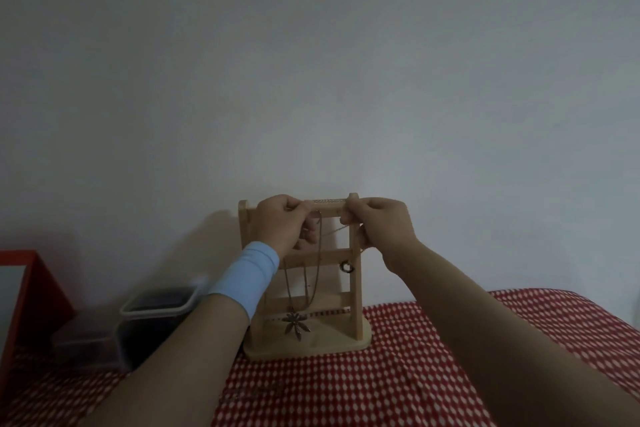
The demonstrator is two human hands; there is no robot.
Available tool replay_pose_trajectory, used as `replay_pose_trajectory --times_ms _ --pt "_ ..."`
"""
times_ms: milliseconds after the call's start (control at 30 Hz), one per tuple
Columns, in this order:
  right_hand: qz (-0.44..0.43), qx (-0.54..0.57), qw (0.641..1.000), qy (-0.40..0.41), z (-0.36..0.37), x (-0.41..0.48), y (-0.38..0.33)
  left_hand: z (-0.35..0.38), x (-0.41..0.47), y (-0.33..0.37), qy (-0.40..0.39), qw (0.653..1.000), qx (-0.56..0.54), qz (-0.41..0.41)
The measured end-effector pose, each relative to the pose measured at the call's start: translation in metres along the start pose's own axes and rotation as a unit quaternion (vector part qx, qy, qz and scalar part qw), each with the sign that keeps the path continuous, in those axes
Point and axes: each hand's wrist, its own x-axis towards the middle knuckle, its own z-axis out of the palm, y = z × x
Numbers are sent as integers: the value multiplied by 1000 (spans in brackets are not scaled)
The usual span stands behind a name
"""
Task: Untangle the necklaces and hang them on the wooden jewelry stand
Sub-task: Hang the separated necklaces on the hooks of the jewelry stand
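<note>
The wooden jewelry stand (pixel 356 291) is upright at the back of the table, against the wall. Its top bar carries a thin chain (pixel 329 200) stretched between my hands. My left hand (pixel 282 224) pinches the chain at the bar's left end. My right hand (pixel 379 225) pinches it at the right end, beside the right post. A long necklace with a flower pendant (pixel 296 322) hangs down the front of the stand. On a middle rung at the right hangs a dark ring pendant (pixel 346 266). My left wrist wears a light blue band.
A red and white checked cloth (pixel 346 392) covers the table. Left of the stand sit a dark-filled plastic container (pixel 156 302) and a smaller box (pixel 83 347). A red frame (pixel 38 281) stands at the far left. The bare wall rises right behind the stand.
</note>
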Motion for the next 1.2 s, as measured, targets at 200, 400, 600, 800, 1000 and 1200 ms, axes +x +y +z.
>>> replay_pose_trajectory --times_ms 200,400,600,800,1000,1200 --pt "6 -56 995 82 10 2 5 12 3 -6 49 997 54 2" --pt "24 -85 993 76 10 -4 25 18 -1 -23 52 992 113 6" --pt "23 -117 992 30 10 -20 49 22 -17 -48 37 985 170 4" --pt "36 -165 985 32 11 -28 72 33 -21 -52 -6 970 239 37" --pt "-8 -250 966 71 19 -27 86 44 -19 -61 -37 966 255 -12" --pt "44 -162 978 125 24 -29 95 55 -18 -70 -10 967 254 -4"
